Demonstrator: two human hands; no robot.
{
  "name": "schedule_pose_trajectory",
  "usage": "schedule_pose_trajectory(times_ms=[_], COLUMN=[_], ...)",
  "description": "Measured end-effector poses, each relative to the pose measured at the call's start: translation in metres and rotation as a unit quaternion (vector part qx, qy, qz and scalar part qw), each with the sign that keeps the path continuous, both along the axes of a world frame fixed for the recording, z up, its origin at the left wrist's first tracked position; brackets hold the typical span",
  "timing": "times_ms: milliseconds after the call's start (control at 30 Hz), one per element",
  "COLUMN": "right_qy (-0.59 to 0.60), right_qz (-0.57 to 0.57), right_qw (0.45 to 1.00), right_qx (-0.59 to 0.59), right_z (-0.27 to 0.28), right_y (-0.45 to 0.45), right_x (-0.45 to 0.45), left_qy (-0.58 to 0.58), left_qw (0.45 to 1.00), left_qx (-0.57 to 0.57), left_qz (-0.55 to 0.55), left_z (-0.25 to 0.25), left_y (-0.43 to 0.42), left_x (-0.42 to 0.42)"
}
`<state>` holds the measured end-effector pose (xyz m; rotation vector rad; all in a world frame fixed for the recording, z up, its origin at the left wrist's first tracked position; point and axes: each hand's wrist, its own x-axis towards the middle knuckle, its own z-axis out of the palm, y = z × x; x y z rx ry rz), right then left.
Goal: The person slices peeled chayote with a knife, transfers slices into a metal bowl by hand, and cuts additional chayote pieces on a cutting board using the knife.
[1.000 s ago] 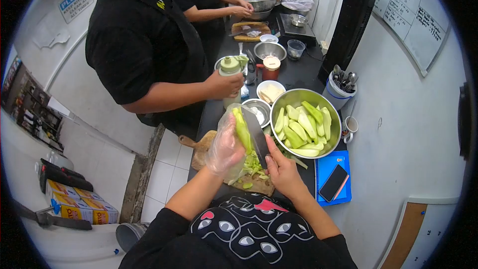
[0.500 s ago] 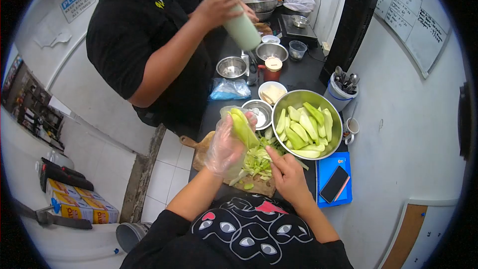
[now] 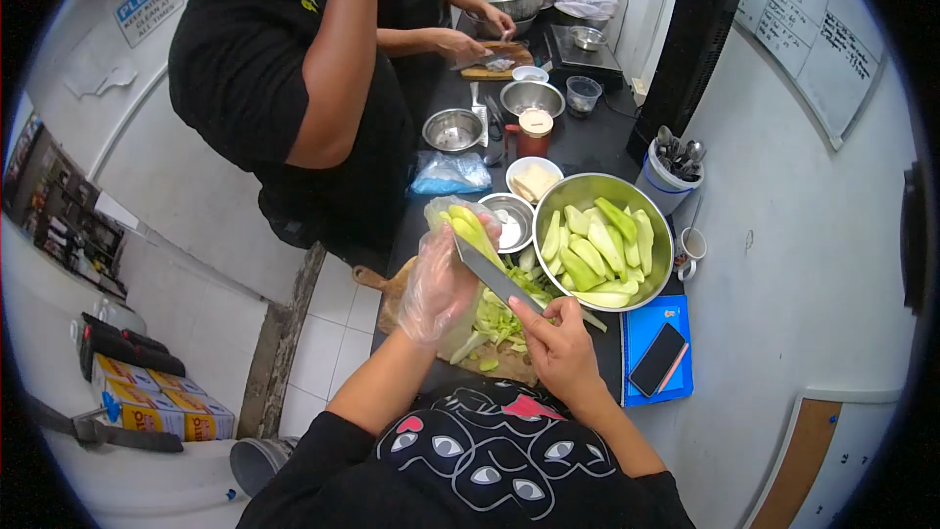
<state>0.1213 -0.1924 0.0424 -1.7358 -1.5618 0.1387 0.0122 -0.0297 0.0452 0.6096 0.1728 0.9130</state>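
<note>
While our gloved left hand (image 3: 438, 292) has its fingers wrapped round a green vegetable (image 3: 467, 223) above the chopping board (image 3: 394, 298), our right hand (image 3: 560, 345) clamps its fingers on the knife (image 3: 493, 270), which seems to touch the vegetable, though we see the contact poorly.

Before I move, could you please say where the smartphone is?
In the head view, the smartphone lies on a blue folder or notebook, right of the person's right hand and below the metal bowl of green wedges.

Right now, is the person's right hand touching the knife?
Touching. The head view shows the right hand with its fingers closed on the near end of the knife.
</note>
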Motion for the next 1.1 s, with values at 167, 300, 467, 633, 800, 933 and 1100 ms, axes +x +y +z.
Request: schedule_pose_trajectory(times_ms=[167, 300, 467, 633, 800, 933, 1100], right_qy=[0.014, 0.042, 0.054, 0.024, 0.025, 0.035, 0.127], right_qz=[0.005, 0.037, 0.04, 0.017, 0.003, -0.011, 0.006], right_qw=[1.0, 0.998, 0.998, 0.999, 0.999, 0.999, 0.992], right_qx=[0.005, 0.019, 0.004, 0.027, 0.029, 0.017, 0.004], right_z=[0.002, -0.001, 0.002, -0.001, -0.002, 0.001, -0.007], right_y=[0.001, 0.005, 0.005, 0.007, 0.009, 0.011, 0.017], right_x=[-0.001, 0.001, -0.002, -0.01, -0.013, -0.016, -0.007], left_qy=[0.007, -0.005, -0.031, 0.01, 0.046, 0.127, 0.107], left_qw=[1.0, 1.0, 0.998, 0.997, 0.992, 0.982, 0.978], left_qx=[0.025, 0.03, 0.052, 0.075, 0.087, 0.11, 0.137], left_qz=[0.005, 0.005, -0.015, 0.015, 0.072, 0.089, 0.116], left_z=[0.0, 0.001, 0.0, 0.01, 0.01, 0.008, -0.01], left_y=[0.0, 0.001, 0.004, -0.001, -0.003, -0.005, -0.012], left_x=[-0.001, -0.003, -0.006, -0.008, -0.007, -0.01, 0.002])
